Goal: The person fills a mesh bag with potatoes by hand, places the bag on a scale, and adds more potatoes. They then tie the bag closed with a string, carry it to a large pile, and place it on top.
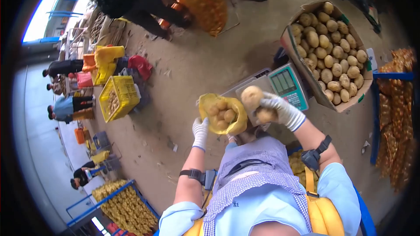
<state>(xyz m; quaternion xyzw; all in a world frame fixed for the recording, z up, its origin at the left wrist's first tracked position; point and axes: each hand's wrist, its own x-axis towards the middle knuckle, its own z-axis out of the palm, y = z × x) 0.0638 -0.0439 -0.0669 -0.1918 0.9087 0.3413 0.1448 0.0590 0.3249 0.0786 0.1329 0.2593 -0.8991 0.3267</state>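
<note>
Gloved right fingers against rounded potatoes.

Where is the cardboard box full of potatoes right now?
In the head view, the cardboard box is at the upper right, just right of the green display panel and beyond the right hand.

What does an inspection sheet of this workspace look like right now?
Surface: concrete-looking floor; scale between the yellow bag and the cardboard box.
Job's things: yellow bag open, potatoes inside; box heaped with more.
Clutter: small scraps on the floor.
Left hand: gloved, at the bag's side; grip unclear.
Right hand: gloved, holding a potato; another just below it, blurred.
Cables: a thin dark cord seems to hang by the left forearm's device.
Surroundings: co-workers, yellow crate, filled mesh sacks.
</note>
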